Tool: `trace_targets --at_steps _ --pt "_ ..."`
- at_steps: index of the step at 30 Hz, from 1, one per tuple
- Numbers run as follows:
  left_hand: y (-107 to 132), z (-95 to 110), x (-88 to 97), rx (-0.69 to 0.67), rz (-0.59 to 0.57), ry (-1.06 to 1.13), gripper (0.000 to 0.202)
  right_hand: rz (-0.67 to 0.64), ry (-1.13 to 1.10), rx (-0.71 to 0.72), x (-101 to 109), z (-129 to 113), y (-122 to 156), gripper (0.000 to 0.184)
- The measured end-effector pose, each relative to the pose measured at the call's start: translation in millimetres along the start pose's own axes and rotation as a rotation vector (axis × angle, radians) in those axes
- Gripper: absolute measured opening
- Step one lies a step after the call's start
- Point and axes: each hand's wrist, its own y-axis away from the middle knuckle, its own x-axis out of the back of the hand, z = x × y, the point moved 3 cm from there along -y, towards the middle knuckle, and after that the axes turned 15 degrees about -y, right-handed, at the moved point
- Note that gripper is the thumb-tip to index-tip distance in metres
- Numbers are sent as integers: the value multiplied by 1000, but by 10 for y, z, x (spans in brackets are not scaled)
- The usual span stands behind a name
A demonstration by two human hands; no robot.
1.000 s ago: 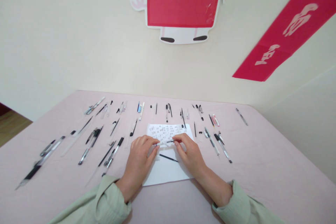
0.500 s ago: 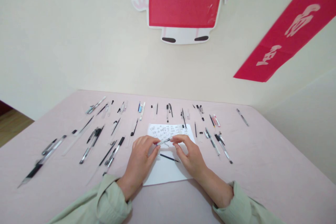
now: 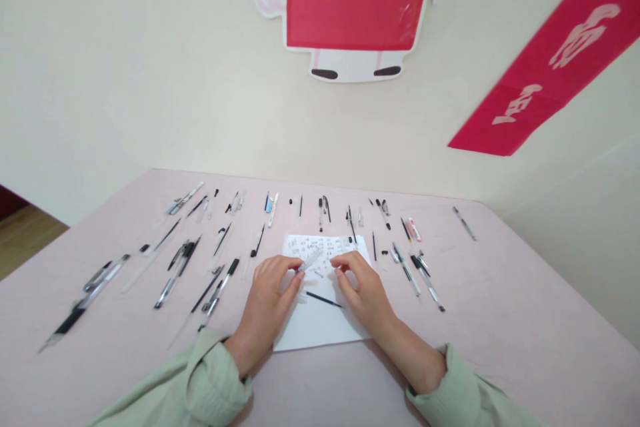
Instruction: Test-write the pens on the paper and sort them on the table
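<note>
My left hand pinches a clear pen barrel that points up and to the right over a white sheet of paper with handwriting at its top. My right hand hovers just right of the barrel, fingers pinched together on something too small to make out. A thin black refill lies on the paper between my hands. A tiny dark part lies on the paper near the barrel.
Many pens and loose pen parts lie in rows on the pink table, left, right and behind the paper. A cream wall with red decorations stands behind the table.
The right hand has let go of the barrel's tip end and drawn back a little to the right. The barrel now tilts upward in the left hand alone.
</note>
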Motion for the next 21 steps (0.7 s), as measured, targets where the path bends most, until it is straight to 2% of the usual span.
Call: trace_targets --at_steps 3,6,8,13,17,21 --pt "-7 -26 19 63 25 48 15 -58 57 -36 -21 -9 5 11" --pt "-13 -43 29 115 44 89 16 -189 192 -70 -78 -46 41 5" --pt "-16 -45 30 126 49 106 16 -257 292 -62 -116 -84 71 8" --pt "-24 -45 22 114 29 117 17 -311 413 -32 -165 -142 92 11" --pt "-32 -44 21 110 25 139 17 -261 385 -41 -140 -112 67 14" --pt "-36 -51 31 121 58 143 17 -79 209 -125 -33 -42 55 9"
